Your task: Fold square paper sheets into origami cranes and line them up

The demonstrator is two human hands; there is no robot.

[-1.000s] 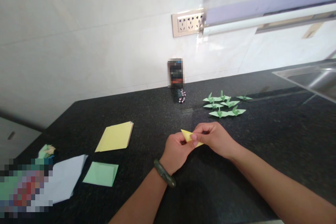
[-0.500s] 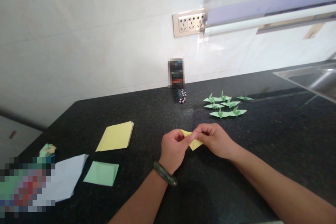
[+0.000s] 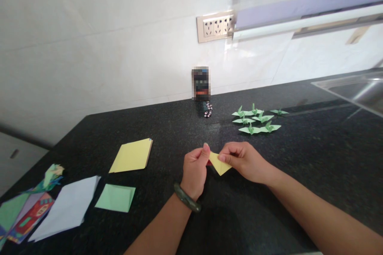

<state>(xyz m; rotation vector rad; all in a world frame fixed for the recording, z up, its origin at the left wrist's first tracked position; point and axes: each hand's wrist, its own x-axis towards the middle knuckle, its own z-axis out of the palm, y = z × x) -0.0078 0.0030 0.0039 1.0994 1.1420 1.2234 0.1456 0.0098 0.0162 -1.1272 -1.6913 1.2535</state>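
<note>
A small folded piece of yellow origami paper [image 3: 219, 165], pointed at its lower end, is held between my hands above the dark counter. My left hand [image 3: 195, 171], with a dark green bangle on the wrist, grips its left side, thumb raised. The right side is pinched between thumb and fingers of my right hand [image 3: 247, 162]. A bit of red shows beside the left fingers; what it is I cannot make out. Beyond my right hand stand several green paper cranes [image 3: 251, 128].
To the left lie a stack of yellow paper [image 3: 131, 155], green paper [image 3: 115, 198], white sheets [image 3: 67, 206] and a red printed packet [image 3: 32, 218]. A phone-like object [image 3: 201, 83] with a beaded strap [image 3: 208, 109] leans on the wall. A metal sink [image 3: 335, 84] is at right.
My left thumb has lifted off the yellow paper and now points up. More of the paper's folded face shows, and its tip sits slightly lower.
</note>
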